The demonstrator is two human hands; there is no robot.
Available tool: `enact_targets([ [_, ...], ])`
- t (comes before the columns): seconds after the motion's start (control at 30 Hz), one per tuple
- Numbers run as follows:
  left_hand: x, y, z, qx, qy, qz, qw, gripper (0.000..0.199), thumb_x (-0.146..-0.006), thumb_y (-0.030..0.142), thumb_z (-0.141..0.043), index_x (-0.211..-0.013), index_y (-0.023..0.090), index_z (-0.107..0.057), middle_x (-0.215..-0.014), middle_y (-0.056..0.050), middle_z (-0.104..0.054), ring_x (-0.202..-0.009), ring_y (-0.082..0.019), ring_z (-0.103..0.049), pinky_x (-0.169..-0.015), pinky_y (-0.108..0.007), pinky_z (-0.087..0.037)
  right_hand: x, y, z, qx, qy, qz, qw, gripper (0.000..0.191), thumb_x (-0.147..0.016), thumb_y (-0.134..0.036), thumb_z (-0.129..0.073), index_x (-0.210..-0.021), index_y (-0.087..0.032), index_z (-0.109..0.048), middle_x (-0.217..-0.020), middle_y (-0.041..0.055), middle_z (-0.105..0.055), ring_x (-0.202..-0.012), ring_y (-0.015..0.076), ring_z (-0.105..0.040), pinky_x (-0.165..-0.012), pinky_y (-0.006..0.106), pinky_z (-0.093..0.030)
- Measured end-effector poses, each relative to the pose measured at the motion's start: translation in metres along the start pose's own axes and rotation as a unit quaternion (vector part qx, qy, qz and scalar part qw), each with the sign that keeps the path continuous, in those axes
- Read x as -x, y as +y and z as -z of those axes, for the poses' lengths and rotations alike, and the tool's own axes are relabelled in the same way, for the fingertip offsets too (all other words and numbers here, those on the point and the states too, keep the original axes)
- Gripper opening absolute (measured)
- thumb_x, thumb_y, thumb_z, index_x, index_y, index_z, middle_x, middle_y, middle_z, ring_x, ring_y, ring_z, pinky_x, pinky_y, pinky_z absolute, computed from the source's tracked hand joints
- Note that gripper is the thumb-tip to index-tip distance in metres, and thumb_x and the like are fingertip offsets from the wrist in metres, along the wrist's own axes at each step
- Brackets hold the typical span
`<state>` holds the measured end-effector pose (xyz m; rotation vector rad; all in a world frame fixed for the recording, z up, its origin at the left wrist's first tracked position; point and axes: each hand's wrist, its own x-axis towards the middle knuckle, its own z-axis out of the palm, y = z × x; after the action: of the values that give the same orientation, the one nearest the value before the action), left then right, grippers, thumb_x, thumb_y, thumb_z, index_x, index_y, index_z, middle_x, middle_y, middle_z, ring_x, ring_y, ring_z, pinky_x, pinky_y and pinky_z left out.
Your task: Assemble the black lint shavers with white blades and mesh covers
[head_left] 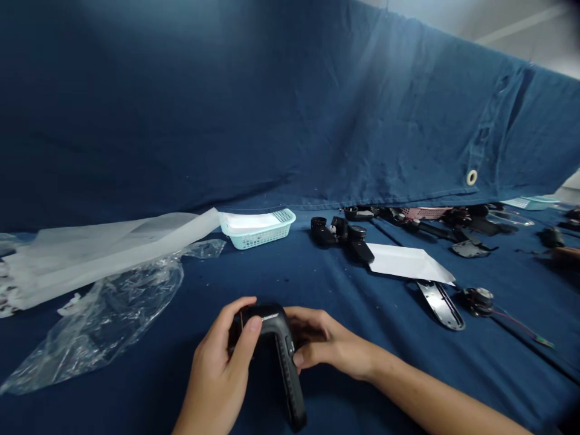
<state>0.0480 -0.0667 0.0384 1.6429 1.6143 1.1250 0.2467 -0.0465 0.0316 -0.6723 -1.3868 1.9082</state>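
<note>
Backdrop: a dark blue cloth curtain (226, 109) hangs along the far edge of the bench, sagging unevenly, with a metal grommet (472, 177) near its lower right hem.

Bench: a blue cloth cover (136, 386) spreads across the bench and is creased toward the right.

Left hand: the left hand (217, 374) curls around the near side of a black plastic curved housing (285, 380), with the thumb lying across its face.

Right hand: the right hand (326, 344) reaches in from the right and wraps the far side of the same housing, its fingers closed against it.

Housing: held between both hands near the near edge of the bench, above the cloth, with its long arm pointing down toward the person.

Left side: a clear plastic bag (104, 314) lies crumpled beside a white translucent sheet (104, 254), near the left edge.

Far middle: a mint-green plastic basket (256, 228) sits against the curtain, just beside the end of the sheet.

Right side: black component parts (339, 235) lie near a white paper sheet (408, 263); a slotted black bar (441, 305) touches the sheet's near corner, just beside a small round motor (478, 301) with red wires (521, 326).
</note>
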Motion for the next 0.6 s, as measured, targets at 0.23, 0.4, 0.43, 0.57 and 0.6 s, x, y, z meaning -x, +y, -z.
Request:
enact_targets([
  [0.23, 0.005, -0.004, 0.0, -0.018, 0.017, -0.041, 0.999, 0.041, -0.091, 0.058, -0.043, -0.117, 0.029, -0.056, -0.119, -0.005, -0.064, -0.11, -0.026, -0.06, -0.099, -0.046, -0.044, 0.003, -0.002, -0.005, 0.013, 0.017, 0.005, 1.0, 0.059, -0.066, -0.015, -0.072, -0.124, -0.024, -0.063, -0.085, -0.0015, -0.06, -0.081, 0.0149, -0.054, -0.073, 0.029, -0.045],
  [0.4, 0.009, -0.003, 0.001, -0.051, 0.037, -0.093, 0.994, 0.034, -0.095, 0.05, -0.041, -0.119, 0.029, -0.053, -0.12, -0.004, -0.064, -0.113, -0.024, -0.06, -0.098, -0.043, -0.046, 0.005, -0.004, -0.006, 0.014, 0.018, 0.011, 1.0, 0.059, -0.068, -0.016, -0.074, -0.125, -0.026, -0.063, -0.093, 0.0006, -0.066, -0.09, 0.017, -0.057, -0.086, 0.034, -0.043],
  [0.43, 0.01, -0.003, 0.0, -0.057, 0.044, -0.1, 0.992, 0.033, -0.095, 0.049, -0.041, -0.119, 0.029, -0.053, -0.119, -0.004, -0.065, -0.112, -0.023, -0.061, -0.097, -0.042, -0.047, 0.005, -0.004, -0.007, 0.014, 0.018, 0.016, 1.0, 0.06, -0.068, -0.016, -0.073, -0.126, -0.026, -0.063, -0.096, 0.001, -0.068, -0.092, 0.0177, -0.057, -0.088, 0.035, -0.042],
  [0.57, 0.012, -0.001, -0.001, -0.068, 0.078, -0.115, 0.988, 0.032, -0.094, 0.048, -0.044, -0.116, 0.027, -0.053, -0.114, -0.005, -0.066, -0.103, -0.023, -0.064, -0.09, -0.039, -0.051, 0.005, -0.001, -0.01, -0.001, 0.03, 0.038, 0.999, 0.059, -0.068, -0.015, -0.068, -0.125, -0.028, -0.064, -0.102, 0.0022, -0.07, -0.097, 0.0206, -0.059, -0.089, 0.037, -0.042],
  [0.6, 0.012, -0.001, -0.002, -0.069, 0.085, -0.115, 0.987, 0.033, -0.094, 0.049, -0.045, -0.115, 0.026, -0.053, -0.112, -0.005, -0.067, -0.101, -0.023, -0.066, -0.087, -0.038, -0.053, 0.006, 0.0, -0.012, -0.003, 0.033, 0.04, 0.999, 0.059, -0.068, -0.015, -0.066, -0.125, -0.028, -0.064, -0.102, 0.0024, -0.07, -0.096, 0.0209, -0.06, -0.088, 0.037, -0.042],
])
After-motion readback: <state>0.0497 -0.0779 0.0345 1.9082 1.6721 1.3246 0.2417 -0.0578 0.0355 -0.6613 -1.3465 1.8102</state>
